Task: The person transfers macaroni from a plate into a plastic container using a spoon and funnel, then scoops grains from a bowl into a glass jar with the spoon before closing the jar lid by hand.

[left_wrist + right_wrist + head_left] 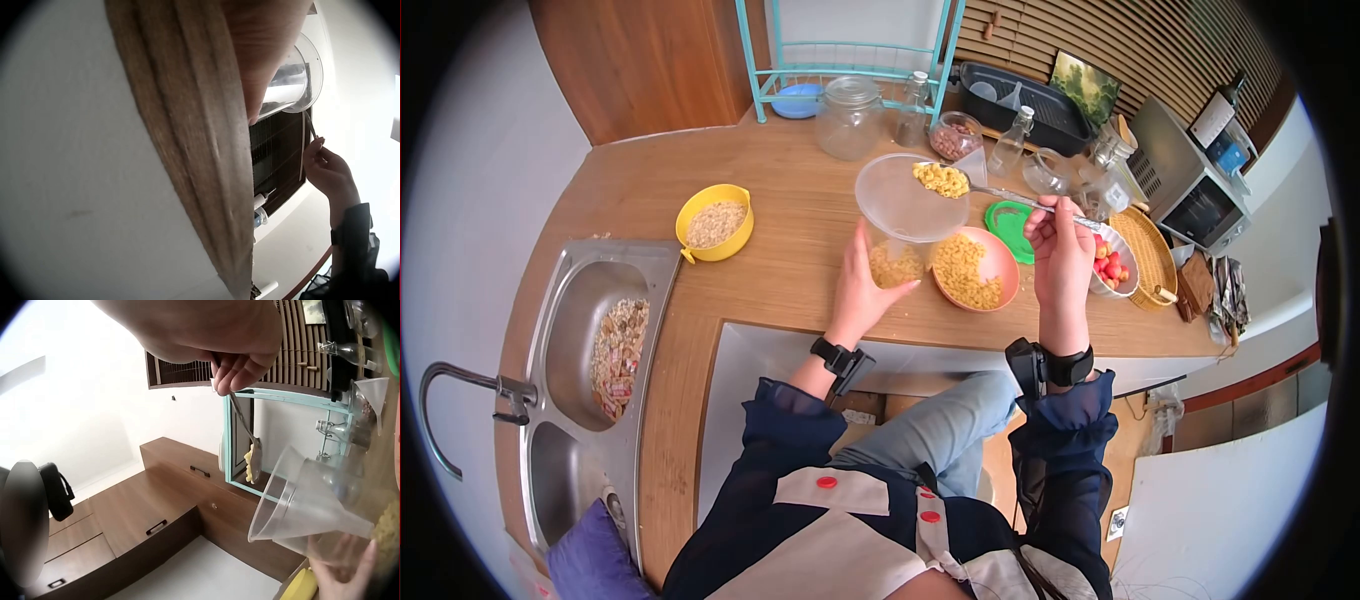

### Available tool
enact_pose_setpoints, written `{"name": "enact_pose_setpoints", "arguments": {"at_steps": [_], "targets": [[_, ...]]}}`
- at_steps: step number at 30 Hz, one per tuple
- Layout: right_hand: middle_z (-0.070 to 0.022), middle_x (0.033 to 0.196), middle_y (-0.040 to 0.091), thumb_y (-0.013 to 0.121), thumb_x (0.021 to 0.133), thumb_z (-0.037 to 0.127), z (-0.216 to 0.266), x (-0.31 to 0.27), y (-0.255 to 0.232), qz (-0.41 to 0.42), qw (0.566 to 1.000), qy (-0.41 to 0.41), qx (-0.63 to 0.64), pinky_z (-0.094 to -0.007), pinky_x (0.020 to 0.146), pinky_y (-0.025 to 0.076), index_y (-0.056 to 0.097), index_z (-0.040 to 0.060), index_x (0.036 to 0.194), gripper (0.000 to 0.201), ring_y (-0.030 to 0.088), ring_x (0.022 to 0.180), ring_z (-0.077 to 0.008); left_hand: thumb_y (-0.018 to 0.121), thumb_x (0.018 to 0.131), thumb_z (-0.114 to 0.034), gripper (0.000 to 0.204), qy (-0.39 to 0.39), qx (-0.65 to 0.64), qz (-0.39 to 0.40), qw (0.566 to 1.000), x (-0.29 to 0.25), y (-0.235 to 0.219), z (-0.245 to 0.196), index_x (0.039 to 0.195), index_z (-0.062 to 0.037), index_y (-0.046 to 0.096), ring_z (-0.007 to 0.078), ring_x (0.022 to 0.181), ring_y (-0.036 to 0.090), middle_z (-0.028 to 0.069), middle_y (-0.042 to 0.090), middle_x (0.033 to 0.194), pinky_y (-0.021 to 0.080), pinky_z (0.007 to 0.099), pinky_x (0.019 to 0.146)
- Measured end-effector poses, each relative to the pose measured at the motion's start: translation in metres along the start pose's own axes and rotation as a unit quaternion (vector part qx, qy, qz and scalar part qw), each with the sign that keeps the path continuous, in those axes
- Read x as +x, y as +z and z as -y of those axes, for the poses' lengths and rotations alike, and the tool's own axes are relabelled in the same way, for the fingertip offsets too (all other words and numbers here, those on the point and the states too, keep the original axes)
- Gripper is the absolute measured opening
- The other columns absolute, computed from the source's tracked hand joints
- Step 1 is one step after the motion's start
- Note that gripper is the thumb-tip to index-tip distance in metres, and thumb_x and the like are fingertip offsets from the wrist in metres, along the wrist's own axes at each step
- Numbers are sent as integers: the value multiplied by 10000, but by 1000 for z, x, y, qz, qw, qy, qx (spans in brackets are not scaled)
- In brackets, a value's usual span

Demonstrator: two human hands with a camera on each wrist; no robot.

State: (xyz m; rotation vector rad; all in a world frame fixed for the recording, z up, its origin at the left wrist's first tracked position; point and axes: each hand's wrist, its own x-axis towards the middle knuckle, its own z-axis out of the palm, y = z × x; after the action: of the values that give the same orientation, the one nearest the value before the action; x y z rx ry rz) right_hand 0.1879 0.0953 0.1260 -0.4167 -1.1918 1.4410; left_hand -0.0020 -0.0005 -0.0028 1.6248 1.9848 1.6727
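In the head view the left hand (pixel 862 285) grips a clear container (pixel 897 264) with yellow pasta low inside; a wide translucent funnel (pixel 912 198) sits in its mouth. The right hand (pixel 1062 255) pinches the handle of a metal spoon (pixel 1025 200) heaped with pasta (pixel 941 180), held over the funnel's rim. The right wrist view shows the loaded spoon (pixel 257 452) above the funnel (pixel 300 500), not touching it. A pink bowl (pixel 1002 262) of pasta stands between the hands.
A yellow bowl (pixel 743 232) of oats stands left, beside the sink (pixel 662 262). Behind are a glass jar (pixel 848 120), bottles and a teal rack (pixel 760 80). Right of the pink bowl are a green lid (pixel 1007 222), a white bowl of red fruit (pixel 1112 268) and a wicker tray (pixel 1152 262).
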Motion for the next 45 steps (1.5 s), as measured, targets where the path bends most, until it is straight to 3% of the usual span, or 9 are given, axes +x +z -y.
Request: {"name": "enact_pose_setpoints", "arguments": {"at_steps": [8, 18, 45], "targets": [[-69, 762, 588, 447, 930, 202, -4, -4, 3, 3, 999, -9, -52, -227, 656, 462, 537, -30, 946, 250, 557, 691, -121, 791, 607, -273, 1048, 12, 2, -9, 1000, -1, 2, 4, 1369, -29, 114, 381, 1188, 357, 248, 312, 1309, 352, 423, 961], [-74, 781, 586, 440, 932, 204, -7, -4, 3, 25, 999, -6, -38, -240, 688, 460, 526, -34, 968, 255, 555, 713, -129, 788, 613, -281, 1048, -20, -16, 9, 1000, 0, 1, 2, 1373, -41, 108, 381, 1183, 361, 249, 300, 1318, 348, 429, 962], [-73, 785, 567, 425, 938, 207, -8, -9, 2, 13, 999, 16, -40, -234, 679, 464, 532, -45, 976, 275, 543, 714, -130, 796, 603, -262, 1050, 3, -14, -4, 1000, 1, 1, -1, 1363, -17, 115, 369, 1194, 353, 251, 310, 1305, 341, 413, 969]]}}
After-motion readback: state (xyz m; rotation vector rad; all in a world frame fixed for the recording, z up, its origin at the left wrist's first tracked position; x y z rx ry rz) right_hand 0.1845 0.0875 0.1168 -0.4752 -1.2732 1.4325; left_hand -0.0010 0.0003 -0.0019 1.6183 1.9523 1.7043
